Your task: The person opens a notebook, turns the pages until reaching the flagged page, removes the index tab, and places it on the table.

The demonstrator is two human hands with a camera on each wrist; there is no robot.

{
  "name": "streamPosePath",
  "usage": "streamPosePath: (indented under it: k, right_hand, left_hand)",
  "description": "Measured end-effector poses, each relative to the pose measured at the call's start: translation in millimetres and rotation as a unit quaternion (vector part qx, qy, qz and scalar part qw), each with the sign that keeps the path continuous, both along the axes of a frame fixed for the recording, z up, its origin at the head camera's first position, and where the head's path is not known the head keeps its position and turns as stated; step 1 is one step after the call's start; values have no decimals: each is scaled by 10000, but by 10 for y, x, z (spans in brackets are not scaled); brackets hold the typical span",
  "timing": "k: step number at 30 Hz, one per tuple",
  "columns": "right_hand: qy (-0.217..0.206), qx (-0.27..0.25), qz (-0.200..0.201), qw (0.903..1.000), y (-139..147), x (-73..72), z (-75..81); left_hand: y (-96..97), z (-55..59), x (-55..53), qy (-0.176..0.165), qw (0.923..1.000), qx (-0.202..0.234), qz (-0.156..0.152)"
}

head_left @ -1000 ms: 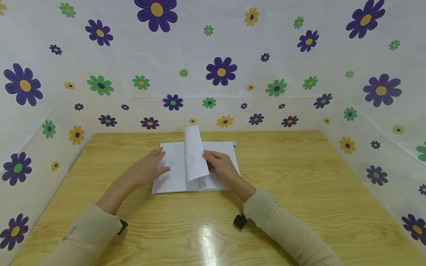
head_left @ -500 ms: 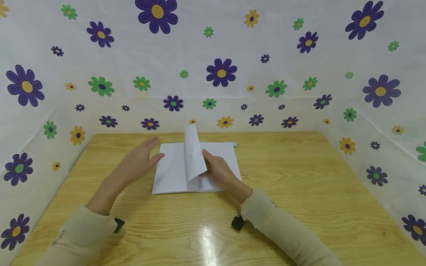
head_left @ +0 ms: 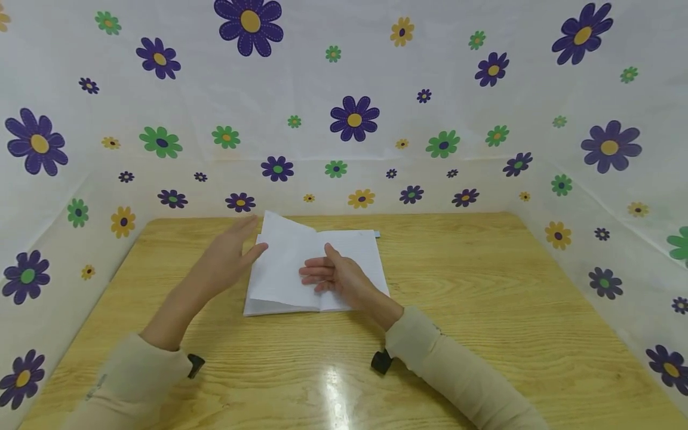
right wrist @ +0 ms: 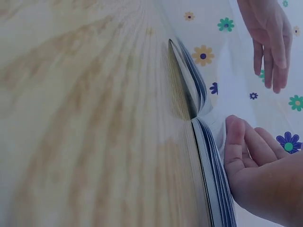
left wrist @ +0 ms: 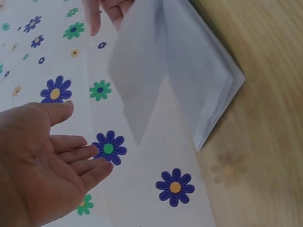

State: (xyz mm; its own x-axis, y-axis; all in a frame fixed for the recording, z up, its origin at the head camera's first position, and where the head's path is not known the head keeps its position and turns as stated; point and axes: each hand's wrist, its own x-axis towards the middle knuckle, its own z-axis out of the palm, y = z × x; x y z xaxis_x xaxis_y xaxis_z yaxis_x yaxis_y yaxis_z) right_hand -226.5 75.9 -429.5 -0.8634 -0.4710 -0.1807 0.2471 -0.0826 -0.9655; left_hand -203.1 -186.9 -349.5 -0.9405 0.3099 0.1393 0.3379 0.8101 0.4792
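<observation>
An open notebook [head_left: 362, 248] with ruled white pages lies on the table, a bit of light blue [head_left: 377, 234] peeking out at its far right corner. One loose leaf [head_left: 285, 263] slants over the left half, its outer edge raised off the pages below. My right hand [head_left: 346, 278] is over the middle of the notebook, fingers extended toward the leaf and thumb up, pinching nothing. At the notebook's left side is my left hand [head_left: 220, 257], fingers straight and thumb close to the leaf's edge. The left wrist view shows its palm [left wrist: 42, 165] facing the lifted leaf [left wrist: 137, 80].
The wooden table [head_left: 484, 310] extends around the notebook on all sides. White cloth [head_left: 408, 71] printed with purple, green and yellow flowers encloses it at the back and both sides. Dark wrist devices [head_left: 381, 361] show at both sleeve cuffs.
The leaf that my right hand pinched upright near the middle has swung over to the left. My right fingers have let go and spread; my left hand has drawn slightly left, off the page.
</observation>
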Motion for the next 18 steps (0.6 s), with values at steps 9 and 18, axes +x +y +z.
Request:
streamPosePath:
  k: [9,18]
  right_hand:
    - [202,157,708,9972,-10,46,-2]
    - [179,130,838,9962,-10,50,-7]
  left_hand:
    - [132,-460,-115,-819,9906,-879,-647]
    - [176,-662,-197,-854,9844,-1369,-703]
